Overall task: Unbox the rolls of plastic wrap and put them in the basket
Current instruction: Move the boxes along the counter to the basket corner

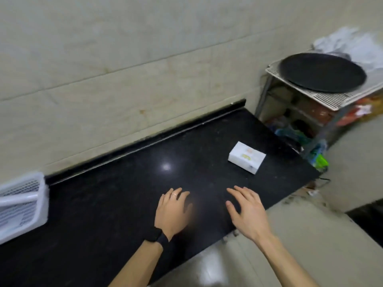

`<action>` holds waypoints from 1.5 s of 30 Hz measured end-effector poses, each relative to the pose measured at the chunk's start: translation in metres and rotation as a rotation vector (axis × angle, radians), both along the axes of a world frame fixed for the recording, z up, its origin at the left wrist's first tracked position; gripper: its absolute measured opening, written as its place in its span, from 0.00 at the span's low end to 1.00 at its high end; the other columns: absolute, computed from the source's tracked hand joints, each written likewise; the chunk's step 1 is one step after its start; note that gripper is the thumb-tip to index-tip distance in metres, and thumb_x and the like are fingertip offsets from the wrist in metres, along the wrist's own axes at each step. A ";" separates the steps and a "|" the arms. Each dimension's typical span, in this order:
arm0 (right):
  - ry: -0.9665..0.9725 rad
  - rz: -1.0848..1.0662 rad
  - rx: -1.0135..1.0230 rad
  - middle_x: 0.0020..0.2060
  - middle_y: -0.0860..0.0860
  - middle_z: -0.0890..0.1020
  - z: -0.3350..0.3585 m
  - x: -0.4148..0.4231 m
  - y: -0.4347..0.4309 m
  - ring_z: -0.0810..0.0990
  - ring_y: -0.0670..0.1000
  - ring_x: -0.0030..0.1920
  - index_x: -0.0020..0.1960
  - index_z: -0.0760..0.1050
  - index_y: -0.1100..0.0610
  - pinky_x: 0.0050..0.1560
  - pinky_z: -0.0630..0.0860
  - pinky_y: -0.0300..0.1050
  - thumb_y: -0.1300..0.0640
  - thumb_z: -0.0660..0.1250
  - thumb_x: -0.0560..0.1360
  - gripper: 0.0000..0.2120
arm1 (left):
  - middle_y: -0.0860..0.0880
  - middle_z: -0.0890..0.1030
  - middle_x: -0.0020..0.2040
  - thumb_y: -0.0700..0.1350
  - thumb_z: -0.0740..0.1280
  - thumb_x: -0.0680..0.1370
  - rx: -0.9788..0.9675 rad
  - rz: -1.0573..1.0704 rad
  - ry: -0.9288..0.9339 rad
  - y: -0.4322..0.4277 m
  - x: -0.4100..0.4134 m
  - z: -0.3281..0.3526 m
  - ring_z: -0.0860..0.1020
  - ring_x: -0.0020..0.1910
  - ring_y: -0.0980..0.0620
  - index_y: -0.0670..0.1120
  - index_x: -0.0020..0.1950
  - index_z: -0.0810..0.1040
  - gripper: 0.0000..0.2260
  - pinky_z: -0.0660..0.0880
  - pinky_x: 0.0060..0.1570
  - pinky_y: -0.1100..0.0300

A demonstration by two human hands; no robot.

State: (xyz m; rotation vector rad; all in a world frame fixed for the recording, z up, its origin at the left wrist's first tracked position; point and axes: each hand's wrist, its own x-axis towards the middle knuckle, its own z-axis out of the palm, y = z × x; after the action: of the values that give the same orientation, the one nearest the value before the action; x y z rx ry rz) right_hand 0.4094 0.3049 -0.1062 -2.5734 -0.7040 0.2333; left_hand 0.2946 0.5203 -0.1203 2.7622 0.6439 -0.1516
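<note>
A small white box (247,157) with faint printing lies closed on the black countertop (124,204), toward its right end. A white slotted basket (20,206) sits at the left edge of the view, partly cut off. My left hand (172,212) rests palm down on the counter with fingers spread, a ring on one finger and a black band at the wrist. My right hand (246,212) lies flat beside it, fingers apart, below and slightly left of the box. Neither hand holds anything.
A tiled wall runs behind the counter. Past the counter's right end stands a white rack (331,100) with a round black pan (322,72) on top and coloured packets on lower shelves. The counter's front edge drops to a pale floor.
</note>
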 end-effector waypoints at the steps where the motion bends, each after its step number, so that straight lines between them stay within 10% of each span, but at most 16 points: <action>1: 0.000 -0.029 -0.008 0.71 0.48 0.75 0.000 0.011 -0.014 0.66 0.55 0.74 0.72 0.74 0.49 0.74 0.63 0.49 0.47 0.65 0.80 0.21 | 0.50 0.67 0.76 0.59 0.55 0.81 -0.001 -0.031 0.006 -0.011 0.017 -0.001 0.60 0.77 0.47 0.55 0.75 0.66 0.22 0.57 0.75 0.51; 15: 0.065 -0.096 -0.142 0.75 0.48 0.70 -0.032 0.160 -0.054 0.61 0.54 0.76 0.75 0.70 0.48 0.73 0.64 0.53 0.44 0.62 0.80 0.24 | 0.49 0.66 0.76 0.59 0.57 0.80 -0.057 -0.106 0.107 -0.051 0.176 -0.059 0.59 0.77 0.44 0.55 0.75 0.65 0.24 0.57 0.75 0.49; 27: 0.166 0.110 -0.291 0.81 0.54 0.42 -0.084 0.254 -0.006 0.42 0.59 0.80 0.80 0.51 0.47 0.80 0.50 0.55 0.35 0.62 0.76 0.38 | 0.49 0.34 0.80 0.65 0.47 0.80 -0.099 0.011 0.306 -0.064 0.223 -0.135 0.34 0.78 0.44 0.58 0.80 0.37 0.32 0.40 0.73 0.35; 45: 0.314 0.241 -0.061 0.73 0.53 0.54 -0.109 0.281 -0.013 0.64 0.64 0.66 0.76 0.53 0.51 0.61 0.73 0.58 0.46 0.70 0.76 0.36 | 0.53 0.44 0.82 0.58 0.52 0.81 -0.142 0.291 0.187 -0.088 0.221 -0.099 0.46 0.80 0.49 0.60 0.80 0.49 0.27 0.47 0.77 0.44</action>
State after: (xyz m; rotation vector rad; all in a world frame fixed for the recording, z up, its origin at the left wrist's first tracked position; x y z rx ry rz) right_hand 0.6907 0.2920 -0.2153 -2.4243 -0.8938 0.7279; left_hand 0.5151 0.4322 -0.2193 2.5037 1.0321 -0.3775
